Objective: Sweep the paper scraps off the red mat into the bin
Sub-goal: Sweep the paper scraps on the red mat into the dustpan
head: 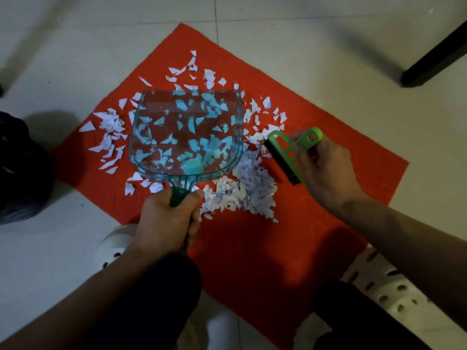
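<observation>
A red mat lies on the pale tiled floor, strewn with white paper scraps, which are heaped thickest just right of the dustpan's handle. My left hand grips the green handle of a clear teal dustpan, held over the mat; scraps show through its clear bottom, and I cannot tell whether they lie inside it or under it. My right hand holds a green hand brush by its handle, black bristles down at the right edge of the heap.
A dark bag or bin sits at the left edge of the floor. A black furniture leg stands at the top right. White perforated clogs and my dark trouser knees fill the bottom of the view.
</observation>
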The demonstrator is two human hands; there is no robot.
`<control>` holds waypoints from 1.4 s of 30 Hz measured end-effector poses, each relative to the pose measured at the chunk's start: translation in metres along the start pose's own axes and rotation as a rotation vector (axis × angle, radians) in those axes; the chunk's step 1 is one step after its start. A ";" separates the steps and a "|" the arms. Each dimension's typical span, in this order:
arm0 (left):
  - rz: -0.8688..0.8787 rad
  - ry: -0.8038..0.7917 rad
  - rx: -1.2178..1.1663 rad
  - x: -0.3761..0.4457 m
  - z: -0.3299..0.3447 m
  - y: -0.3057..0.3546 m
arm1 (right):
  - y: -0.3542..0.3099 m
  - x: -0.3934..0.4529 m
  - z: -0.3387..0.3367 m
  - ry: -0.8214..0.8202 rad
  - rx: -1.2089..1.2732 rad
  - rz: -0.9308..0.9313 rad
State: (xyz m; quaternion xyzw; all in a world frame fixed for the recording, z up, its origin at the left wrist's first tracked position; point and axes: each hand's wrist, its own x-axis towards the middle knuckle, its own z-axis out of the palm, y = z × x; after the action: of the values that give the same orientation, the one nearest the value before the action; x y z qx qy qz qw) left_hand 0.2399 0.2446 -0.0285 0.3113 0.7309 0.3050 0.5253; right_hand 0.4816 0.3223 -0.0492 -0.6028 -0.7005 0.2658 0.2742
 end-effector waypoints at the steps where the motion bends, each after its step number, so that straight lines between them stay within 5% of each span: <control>1: -0.002 -0.002 -0.004 0.000 0.000 0.000 | 0.001 0.001 0.000 0.008 -0.008 0.009; 13: -0.003 0.006 0.014 0.002 0.003 0.001 | 0.021 0.020 0.006 0.033 -0.168 0.123; 20: 0.023 -0.010 0.088 0.004 0.001 0.003 | 0.000 0.011 0.020 -0.128 -0.030 0.065; 31: 0.053 -0.023 0.139 0.006 -0.003 0.009 | 0.019 0.017 0.004 0.027 -0.114 0.086; 42: 0.010 -0.001 0.027 0.010 0.005 0.009 | 0.002 0.014 0.015 -0.054 -0.065 0.003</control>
State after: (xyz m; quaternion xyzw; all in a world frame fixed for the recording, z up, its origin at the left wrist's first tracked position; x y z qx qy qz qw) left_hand 0.2437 0.2590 -0.0285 0.3224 0.7330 0.2975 0.5198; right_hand 0.4710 0.3355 -0.0605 -0.6051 -0.7151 0.2594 0.2351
